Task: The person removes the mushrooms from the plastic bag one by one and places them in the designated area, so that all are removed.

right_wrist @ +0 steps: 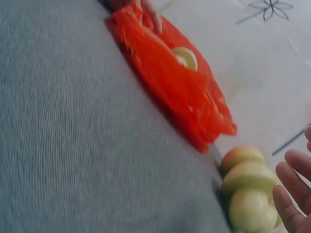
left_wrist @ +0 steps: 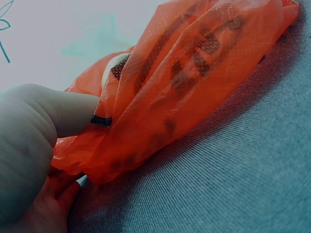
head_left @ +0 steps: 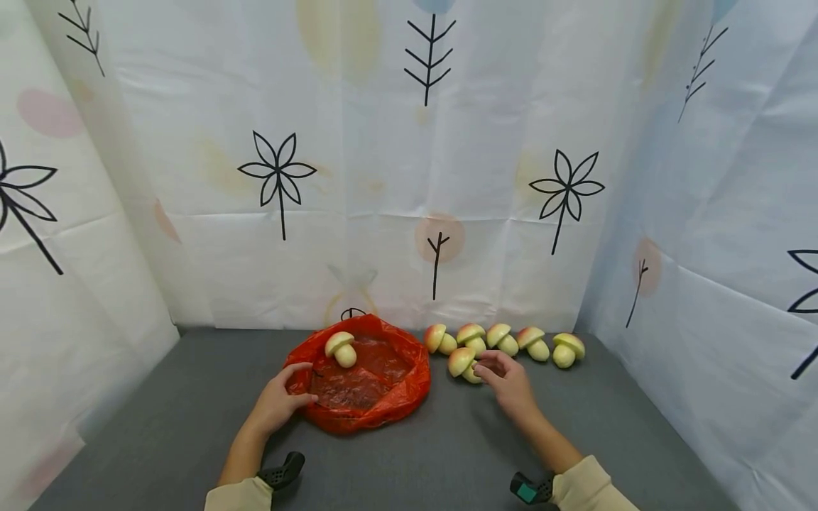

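Observation:
A red plastic bag (head_left: pixel 383 419) lies spread with its mouth up on the grey table. Inside it, toward the left, is a toy mushroom (head_left: pixel 341 348) with a pale yellow cap. My left hand (head_left: pixel 279 403) holds the bag's left rim; in the left wrist view the thumb (left_wrist: pixel 73 111) lies over the plastic and other fingers are beneath it. On the right, my right hand (head_left: pixel 508 387) is at a toy mushroom (head_left: pixel 461 362) with a reddish-yellow cap. Its fingers (right_wrist: pixel 291 179) look extended in the right wrist view; whether they touch the mushroom is hard to tell.
Behind the right hand, several more toy mushrooms (head_left: pixel 501 339) stand in a row along the back of the table, the last one (head_left: pixel 567 350) at the far right. A white patterned cloth (head_left: pixel 383 270) hangs behind and at both sides of the grey tabletop (head_left: pixel 409 472).

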Demonstrator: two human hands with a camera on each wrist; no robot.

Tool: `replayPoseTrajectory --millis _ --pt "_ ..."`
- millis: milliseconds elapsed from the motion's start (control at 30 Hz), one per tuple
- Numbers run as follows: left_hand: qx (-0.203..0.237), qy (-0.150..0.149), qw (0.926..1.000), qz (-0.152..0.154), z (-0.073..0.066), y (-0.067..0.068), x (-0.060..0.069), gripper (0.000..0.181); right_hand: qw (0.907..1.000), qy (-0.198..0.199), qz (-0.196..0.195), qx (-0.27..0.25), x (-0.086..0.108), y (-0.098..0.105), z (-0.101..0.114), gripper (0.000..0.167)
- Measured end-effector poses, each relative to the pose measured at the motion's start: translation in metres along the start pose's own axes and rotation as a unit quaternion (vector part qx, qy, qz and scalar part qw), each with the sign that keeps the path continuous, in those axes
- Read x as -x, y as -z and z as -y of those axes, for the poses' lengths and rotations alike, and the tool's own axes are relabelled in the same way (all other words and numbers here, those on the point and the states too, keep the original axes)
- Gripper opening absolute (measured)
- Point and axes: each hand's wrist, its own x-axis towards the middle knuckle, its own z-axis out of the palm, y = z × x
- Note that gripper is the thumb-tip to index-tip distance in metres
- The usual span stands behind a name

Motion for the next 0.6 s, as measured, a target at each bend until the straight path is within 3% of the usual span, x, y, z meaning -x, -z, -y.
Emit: replayPoseTrajectory --millis 400,600 --pt "0.004 0.001 1.0000 0.001 0.000 -0.001 0.000 0.061 0.9969 0.051 0.054 -0.025 -0.003 -0.031 0.017 0.023" --pt "0.002 0.000 1.0000 -0.002 0.000 0.000 0.000 0.061 0.9917 0.062 0.103 -0.045 -0.004 -0.048 0.019 0.025"
